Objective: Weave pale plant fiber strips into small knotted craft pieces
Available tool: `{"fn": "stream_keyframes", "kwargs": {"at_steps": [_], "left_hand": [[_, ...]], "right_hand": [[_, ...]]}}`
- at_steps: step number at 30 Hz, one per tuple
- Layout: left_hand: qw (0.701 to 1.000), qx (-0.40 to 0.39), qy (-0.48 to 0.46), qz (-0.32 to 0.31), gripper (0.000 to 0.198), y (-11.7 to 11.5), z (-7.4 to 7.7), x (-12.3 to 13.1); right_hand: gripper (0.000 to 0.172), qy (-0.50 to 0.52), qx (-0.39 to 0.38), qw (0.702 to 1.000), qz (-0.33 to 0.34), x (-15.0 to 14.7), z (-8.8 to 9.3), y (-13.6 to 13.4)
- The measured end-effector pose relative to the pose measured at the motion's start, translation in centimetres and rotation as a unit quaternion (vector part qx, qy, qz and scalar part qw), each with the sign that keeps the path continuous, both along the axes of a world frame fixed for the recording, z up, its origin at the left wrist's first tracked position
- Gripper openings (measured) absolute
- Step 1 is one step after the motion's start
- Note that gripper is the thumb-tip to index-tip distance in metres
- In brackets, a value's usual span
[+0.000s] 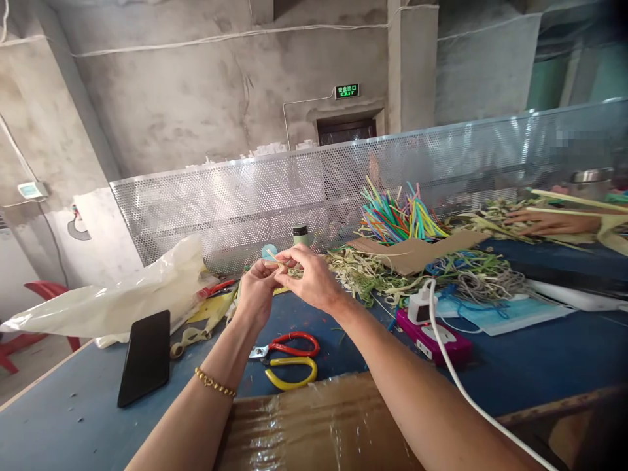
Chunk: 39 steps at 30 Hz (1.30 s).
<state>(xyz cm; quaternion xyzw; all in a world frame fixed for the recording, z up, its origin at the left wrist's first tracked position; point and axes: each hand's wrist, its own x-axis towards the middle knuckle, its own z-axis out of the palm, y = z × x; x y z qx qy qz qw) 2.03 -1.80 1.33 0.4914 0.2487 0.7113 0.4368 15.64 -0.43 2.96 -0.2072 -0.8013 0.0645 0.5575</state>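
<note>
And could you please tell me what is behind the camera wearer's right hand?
Behind the right hand are a green container with a black lid and, farther back, a metal screen. The hand covers the container's lower part.

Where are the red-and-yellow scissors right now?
In the head view, the scissors lie on the blue table, slightly left of center, right of the black phone and just beyond the brown cardboard.

Moderately lit; glaring in streaks off the perforated panel [235, 206] beyond the far edge of the tabletop [59, 418]; fading to black below its near edge at right.
</note>
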Motion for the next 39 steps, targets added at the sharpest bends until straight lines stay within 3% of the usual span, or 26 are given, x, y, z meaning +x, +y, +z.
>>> {"fn": "stream_keyframes", "kwargs": {"at_steps": [5,9,15,19,26,32,36,39], "left_hand": [[0.998,0.015,-0.01,-0.06,0.027,-0.1,0.1,0.2],[0.994,0.021,0.001,-0.107,0.024,-0.2,0.1,0.2],[0.994,0.032,0.043,-0.095,0.022,-0.4,-0.1,0.6],[0.994,0.031,0.066,-0.082,0.022,-0.6,-0.1,0.7],[0.976,-0.013,0.133,-0.17,0.028,-1.2,0.8,-0.2],[0.986,-0.025,0.1,-0.135,0.022,-0.9,0.5,-0.1],[0.994,-0.016,0.078,-0.075,0.022,-0.7,0.4,0.0],[0.998,-0.019,0.059,-0.028,0.019,-0.7,0.6,-0.2]], "right_hand": [[0.006,0.07,-0.016,0.997,0.01,-0.3,0.0,-0.1],[0.01,0.094,0.001,0.995,0.012,-0.2,-0.2,0.4],[0.017,0.054,0.017,0.998,-0.042,0.4,0.4,0.5],[0.014,0.038,-0.013,0.999,-0.025,0.7,0.7,0.6],[0.018,0.059,-0.138,0.986,0.068,1.4,1.0,0.7],[0.021,0.086,-0.201,0.964,0.154,1.2,0.5,0.9],[0.026,0.115,-0.169,0.976,0.079,1.2,0.6,1.0],[0.028,0.078,-0.154,0.984,0.039,1.3,0.7,0.9]]}}
